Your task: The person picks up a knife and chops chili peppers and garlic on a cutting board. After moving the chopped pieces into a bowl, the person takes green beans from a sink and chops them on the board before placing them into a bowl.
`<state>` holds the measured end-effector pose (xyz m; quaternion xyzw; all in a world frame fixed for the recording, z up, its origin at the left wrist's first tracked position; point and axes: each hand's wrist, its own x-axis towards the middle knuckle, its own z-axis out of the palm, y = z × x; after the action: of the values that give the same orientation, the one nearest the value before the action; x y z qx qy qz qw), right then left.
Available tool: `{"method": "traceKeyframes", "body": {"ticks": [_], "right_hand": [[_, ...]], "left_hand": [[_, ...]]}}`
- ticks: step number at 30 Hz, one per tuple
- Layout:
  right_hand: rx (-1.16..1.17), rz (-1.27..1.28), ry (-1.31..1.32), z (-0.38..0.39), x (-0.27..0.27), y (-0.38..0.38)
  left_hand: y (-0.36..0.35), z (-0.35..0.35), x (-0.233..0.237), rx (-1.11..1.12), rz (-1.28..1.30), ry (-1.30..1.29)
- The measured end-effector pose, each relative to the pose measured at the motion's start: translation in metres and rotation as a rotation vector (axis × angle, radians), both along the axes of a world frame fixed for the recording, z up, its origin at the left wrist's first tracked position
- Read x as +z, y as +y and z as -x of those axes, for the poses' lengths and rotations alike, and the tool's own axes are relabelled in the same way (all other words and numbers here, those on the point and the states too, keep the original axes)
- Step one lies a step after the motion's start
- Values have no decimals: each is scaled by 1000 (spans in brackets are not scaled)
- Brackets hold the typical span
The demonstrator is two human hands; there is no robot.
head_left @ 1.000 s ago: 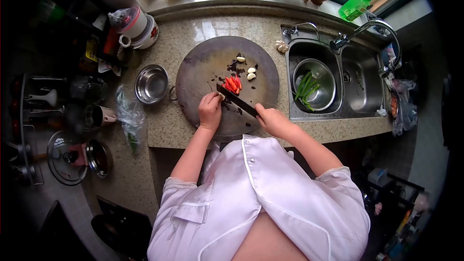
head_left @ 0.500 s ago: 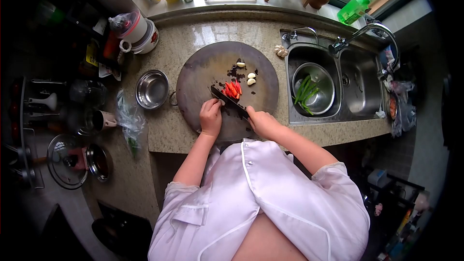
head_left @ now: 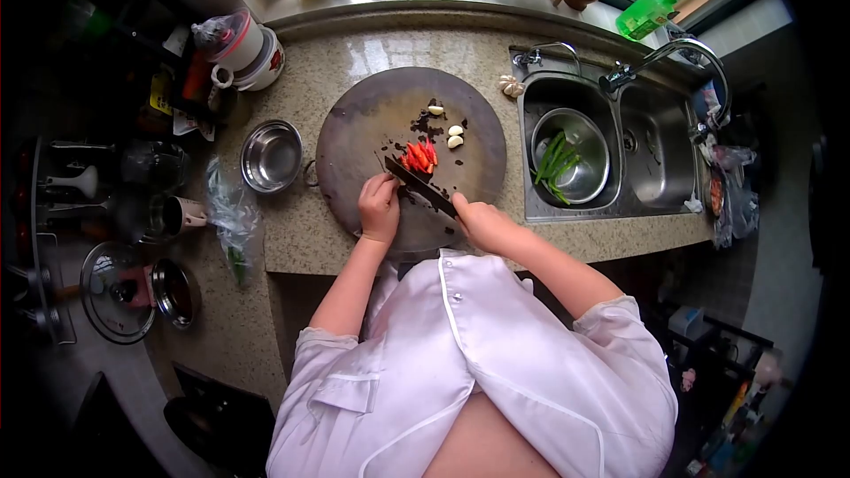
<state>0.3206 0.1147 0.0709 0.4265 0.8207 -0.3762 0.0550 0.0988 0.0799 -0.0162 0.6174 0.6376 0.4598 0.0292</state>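
A large round cutting board point(head_left: 354, 124) lies on the counter, with red chili pieces point(head_left: 420, 157) near its middle. My right hand point(head_left: 478, 219) is wrapped round the handle of a dark-bladed knife point(head_left: 421, 188), whose blade points up and left beside the chilies. Close to the blade's left side, my left hand point(head_left: 379, 205) has its fingers pressed together over the board; what they hold, if anything, is too small to tell. White garlic cloves point(head_left: 455, 135) and dark scraps lie on the board's upper right part.
A metal bowl point(head_left: 271, 157) and a plastic bag point(head_left: 232, 212) are left of the board. At the right, green peppers point(head_left: 556, 165) lie in a steel bowl point(head_left: 599, 159) inside the double sink point(head_left: 660, 199). A garlic bulb point(head_left: 511, 86) sits by the sink's corner.
The whole view has shifted slightly. My left fingertips have drawn back a little from the knife's blade; my right hand keeps its hold on the handle.
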Motion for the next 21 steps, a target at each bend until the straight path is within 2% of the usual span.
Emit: {"method": "traceKeyframes", "body": {"ticks": [2,21], "right_hand": [[-6,21,27,6,-15,1],[38,-86,-69,-3,5,-7]], "left_hand": [[0,-1,1,-3,10,-7],[-1,1,-3,27,14,-24]]}}
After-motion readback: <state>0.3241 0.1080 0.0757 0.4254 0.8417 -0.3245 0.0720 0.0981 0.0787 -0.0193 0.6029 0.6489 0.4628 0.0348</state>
